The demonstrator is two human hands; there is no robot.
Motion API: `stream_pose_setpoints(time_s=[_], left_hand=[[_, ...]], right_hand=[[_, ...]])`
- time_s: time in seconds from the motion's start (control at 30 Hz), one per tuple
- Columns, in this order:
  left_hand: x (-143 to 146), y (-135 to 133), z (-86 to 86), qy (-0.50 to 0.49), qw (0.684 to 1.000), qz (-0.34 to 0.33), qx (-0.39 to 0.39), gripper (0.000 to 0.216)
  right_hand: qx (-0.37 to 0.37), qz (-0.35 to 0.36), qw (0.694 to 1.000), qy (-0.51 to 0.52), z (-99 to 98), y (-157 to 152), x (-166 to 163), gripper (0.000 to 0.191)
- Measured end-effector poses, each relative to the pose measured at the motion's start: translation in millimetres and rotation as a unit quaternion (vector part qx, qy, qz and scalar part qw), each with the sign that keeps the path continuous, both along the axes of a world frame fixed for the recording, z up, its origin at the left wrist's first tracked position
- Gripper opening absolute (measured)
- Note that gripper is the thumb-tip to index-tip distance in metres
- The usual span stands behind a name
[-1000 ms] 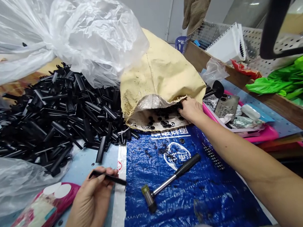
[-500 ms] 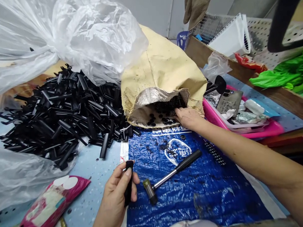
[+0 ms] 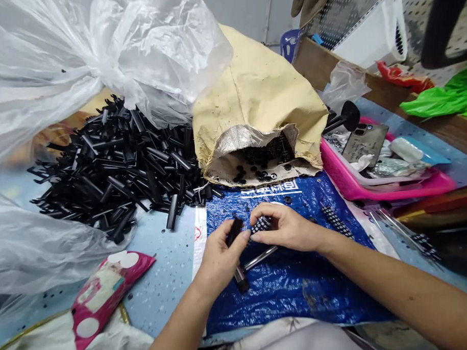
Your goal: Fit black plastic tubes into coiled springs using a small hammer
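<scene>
My left hand is closed on a black plastic piece, held upright over the blue sheet. Close beside it, my right hand pinches a small black piece with pale dots; its exact kind cannot be made out. Under the hands lies a mallet, its head partly behind my left hand and its handle mostly hidden by my right. Beyond them, a yellow sack lies with its mouth toward me, small black round parts inside. At left is a heap of black plastic pieces.
Clear plastic bags hang over the heap. A pink packet lies at front left. To the right stands a pink tray holding a phone; tweezers lie near it. The blue sheet covers the table's middle.
My right hand has come out of the sack's mouth, back to my left hand, with a small dotted black piece. My left hand has moved right and up, over the mallet.
</scene>
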State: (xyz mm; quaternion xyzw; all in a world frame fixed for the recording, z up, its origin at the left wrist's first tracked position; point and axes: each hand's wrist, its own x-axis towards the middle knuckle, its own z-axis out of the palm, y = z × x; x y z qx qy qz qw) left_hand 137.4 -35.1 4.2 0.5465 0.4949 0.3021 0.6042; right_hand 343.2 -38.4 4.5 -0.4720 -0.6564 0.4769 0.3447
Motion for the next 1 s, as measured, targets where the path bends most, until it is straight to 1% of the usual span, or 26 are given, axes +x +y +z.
stream_pose_setpoints(time_s=[0.07, 0.13, 0.17, 0.23, 0.27, 0.3, 0.33, 0.37, 0.4, 0.5, 0.63, 0.67, 0.7, 0.77, 0.8, 0.83, 0.87, 0.9, 0.93, 0.97, 1.0], left_hand=[[2, -6, -4.3, -0.007, 0.999, -0.022, -0.030, 0.032], [2, -16, -8.4, -0.020, 0.998, -0.007, -0.064, 0.035], [1, -20, -10.1, -0.030, 0.997, 0.007, -0.076, 0.036], [-1, -27, -12.3, -0.053, 0.994, 0.040, -0.091, 0.038], [-2, -29, -12.9, -0.065, 0.992, 0.059, -0.096, 0.038], [-3, -30, -13.2, -0.075, 0.989, 0.076, -0.101, 0.039], [-4, -31, -13.2, -0.081, 0.987, 0.091, -0.106, 0.040], [-4, -31, -12.9, -0.085, 0.985, 0.104, -0.107, 0.041], [-5, -31, -12.3, -0.087, 0.984, 0.113, -0.103, 0.042], [-2, -32, -9.8, -0.085, 0.986, 0.126, -0.065, 0.040], [12, -34, -8.7, -0.048, 0.991, 0.124, 0.020, 0.029], [15, -34, -9.1, -0.043, 0.992, 0.116, 0.035, 0.027], [18, -34, -9.3, -0.044, 0.992, 0.108, 0.045, 0.025], [18, -33, -8.7, -0.053, 0.993, 0.094, 0.039, 0.024], [16, -34, -7.5, -0.058, 0.994, 0.093, 0.026, 0.024], [12, -34, -5.8, -0.066, 0.993, 0.096, 0.009, 0.025], [8, -35, -3.9, -0.074, 0.992, 0.100, -0.009, 0.026], [4, -35, -2.1, -0.083, 0.991, 0.102, -0.026, 0.027], [1, -36, -0.7, -0.091, 0.990, 0.101, -0.039, 0.028], [-2, -37, 0.3, -0.097, 0.989, 0.099, -0.047, 0.029], [-4, -38, 0.7, -0.100, 0.989, 0.097, -0.052, 0.029]], right_hand=[[-0.099, -0.052, 0.988, 0.108, -7.7, -9, -15, 0.032], [-0.169, -0.105, 0.958, 0.206, -15.8, -17, -29, 0.039], [-0.192, -0.138, 0.938, 0.254, -19.1, -20, -36, 0.043], [-0.237, -0.206, 0.885, 0.343, -22.9, -27, -49, 0.049], [-0.262, -0.227, 0.858, 0.379, -23.3, -29, -53, 0.051], [-0.282, -0.237, 0.838, 0.404, -22.8, -30, -57, 0.053], [-0.294, -0.236, 0.828, 0.415, -21.5, -31, -59, 0.053], [-0.297, -0.230, 0.828, 0.416, -19.6, -31, -60, 0.053], [-0.292, -0.222, 0.834, 0.412, -17.4, -31, -60, 0.052], [-0.263, -0.212, 0.852, 0.400, -10.4, -29, -60, 0.049], [-0.197, -0.267, 0.852, 0.406, -5.9, -26, -68, 0.045], [-0.181, -0.275, 0.857, 0.396, -5.8, -25, -71, 0.045], [-0.168, -0.273, 0.869, 0.378, -5.9, -26, -72, 0.044], [-0.135, -0.230, 0.912, 0.313, -7.1, -27, -69, 0.046], [-0.100, -0.198, 0.938, 0.266, -8.2, -29, -65, 0.052], [-0.048, -0.162, 0.963, 0.209, -9.6, -31, -59, 0.066], [0.018, -0.121, 0.982, 0.144, -11.3, -32, -52, 0.086], [0.090, -0.078, 0.990, 0.078, -13.1, -34, -45, 0.104], [0.160, -0.036, 0.986, 0.018, -14.8, -36, -38, 0.115], [0.218, -0.001, 0.975, -0.030, -16.3, -37, -33, 0.118], [0.261, 0.023, 0.963, -0.063, -17.3, -38, -29, 0.114]])
